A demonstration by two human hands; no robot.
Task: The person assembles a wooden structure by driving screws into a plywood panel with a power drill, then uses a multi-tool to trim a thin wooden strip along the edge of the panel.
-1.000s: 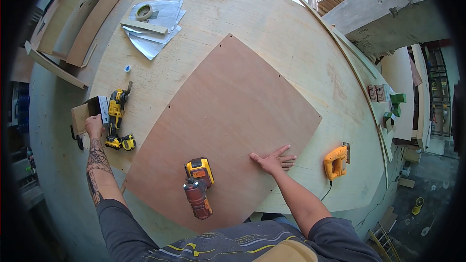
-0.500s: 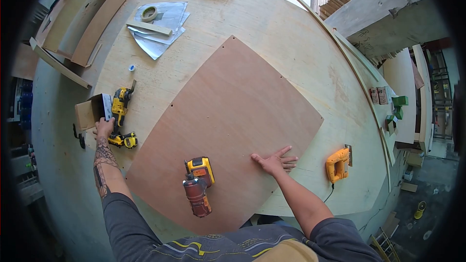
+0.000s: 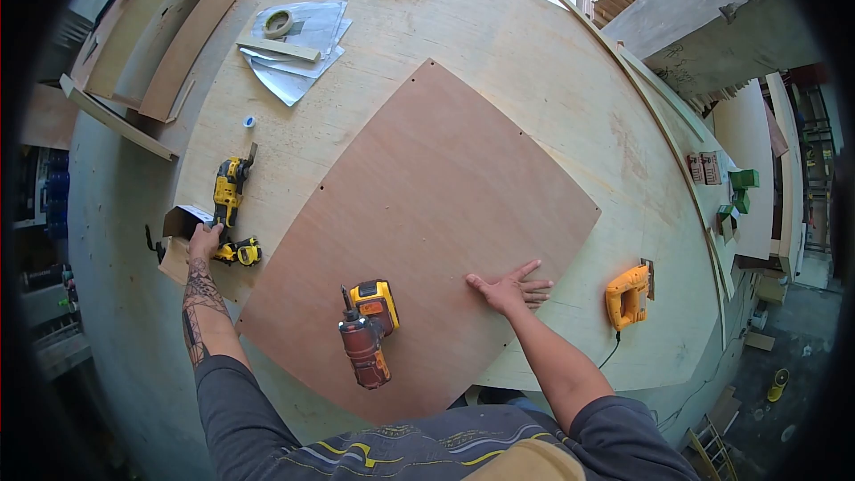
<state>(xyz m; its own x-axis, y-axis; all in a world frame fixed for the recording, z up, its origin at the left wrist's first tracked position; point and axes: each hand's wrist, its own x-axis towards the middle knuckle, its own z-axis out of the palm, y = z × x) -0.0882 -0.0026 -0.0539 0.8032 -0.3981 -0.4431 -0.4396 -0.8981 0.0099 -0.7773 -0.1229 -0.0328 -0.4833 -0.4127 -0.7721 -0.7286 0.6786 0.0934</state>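
My left hand (image 3: 204, 242) grips the edge of a small open cardboard box (image 3: 175, 258) at the left edge of the work surface. Close beside it lie a yellow-and-black oscillating multi-tool (image 3: 229, 191) and a yellow tape measure (image 3: 240, 252). Fingers spread, my right hand (image 3: 511, 288) rests flat on a reddish plywood panel (image 3: 427, 178), which has small holes along its edges. On the panel's near part stands a cordless drill-type power tool (image 3: 367, 338) in red, black and yellow. The box's contents are hidden.
An orange jigsaw (image 3: 628, 296) with a cord lies to the right on the pale plywood sheet (image 3: 570, 107). Papers (image 3: 312, 27) with a tape roll (image 3: 278, 24) lie at the upper left. Long wood strips (image 3: 659, 125) and small boxes (image 3: 705, 168) line the right side.
My left hand has tilted the cardboard box and shifted it slightly toward me. My right hand stays flat on the panel. The whole view has shifted a little.
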